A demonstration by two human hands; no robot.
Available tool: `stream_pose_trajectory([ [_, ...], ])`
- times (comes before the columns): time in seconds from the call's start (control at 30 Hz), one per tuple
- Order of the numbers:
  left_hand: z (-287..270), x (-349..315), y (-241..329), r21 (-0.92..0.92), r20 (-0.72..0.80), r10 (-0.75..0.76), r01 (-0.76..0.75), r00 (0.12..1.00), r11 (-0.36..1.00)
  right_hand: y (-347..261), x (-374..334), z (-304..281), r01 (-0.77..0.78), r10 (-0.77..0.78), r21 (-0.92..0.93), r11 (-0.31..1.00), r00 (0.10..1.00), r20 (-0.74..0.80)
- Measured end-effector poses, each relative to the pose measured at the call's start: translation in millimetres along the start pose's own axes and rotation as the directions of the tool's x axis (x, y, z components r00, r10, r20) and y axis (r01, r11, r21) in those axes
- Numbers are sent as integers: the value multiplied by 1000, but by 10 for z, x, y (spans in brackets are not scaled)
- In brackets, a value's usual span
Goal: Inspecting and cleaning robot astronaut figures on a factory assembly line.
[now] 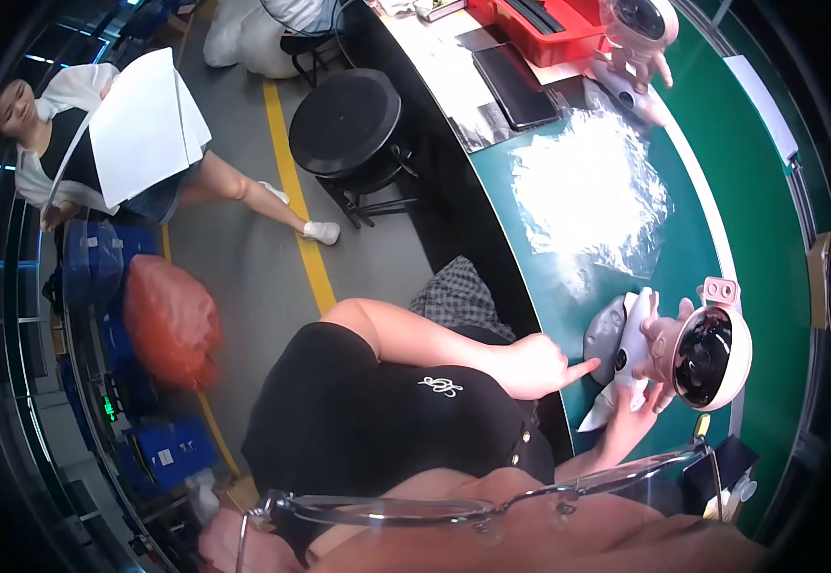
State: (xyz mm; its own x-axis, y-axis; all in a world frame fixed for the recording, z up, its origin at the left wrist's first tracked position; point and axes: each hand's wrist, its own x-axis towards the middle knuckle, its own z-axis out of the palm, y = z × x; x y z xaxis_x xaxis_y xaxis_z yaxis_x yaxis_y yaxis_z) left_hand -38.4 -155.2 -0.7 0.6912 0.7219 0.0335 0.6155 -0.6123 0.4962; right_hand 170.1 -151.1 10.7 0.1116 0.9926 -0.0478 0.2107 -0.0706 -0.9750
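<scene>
A pink and white astronaut-shaped figure (666, 346) with a glossy black round visor leans over the green table, joined to a pale curved base (634, 336). My right hand (629, 422) grips the figure's lower side near the base, its fingers partly hidden. From the other side comes my left hand (535, 369), its index finger stretched out and the others curled. That fingertip is at a grey, soft-looking piece (606, 334) beside the base; whether it touches is unclear. A white wrap-like piece (599, 409) lies by my right hand.
Crumpled clear plastic (592, 191) covers part of the green table (554, 296). Farther along stand a second astronaut figure (640, 38), a red bin (558, 43) and a dark tablet-like slab (515, 86). A black stool (346, 122) and a person carrying white sheets (148, 129) are at left.
</scene>
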Motion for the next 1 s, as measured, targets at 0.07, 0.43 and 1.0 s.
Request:
stream_pose_trajectory([
  [0.07,-19,-35,-12,34,-24,19,-18,1000,999,-122,19,39,-85,85,-34,996,996,-17],
  [0.43,-128,-226,-27,-140,-85,44,-55,995,989,-363,49,400,-17,-20,-219,976,986,-167],
  [1.0,-274,145,3,63,28,-54,52,998,997,70,88,167,24,-66,-182,983,972,-225],
])
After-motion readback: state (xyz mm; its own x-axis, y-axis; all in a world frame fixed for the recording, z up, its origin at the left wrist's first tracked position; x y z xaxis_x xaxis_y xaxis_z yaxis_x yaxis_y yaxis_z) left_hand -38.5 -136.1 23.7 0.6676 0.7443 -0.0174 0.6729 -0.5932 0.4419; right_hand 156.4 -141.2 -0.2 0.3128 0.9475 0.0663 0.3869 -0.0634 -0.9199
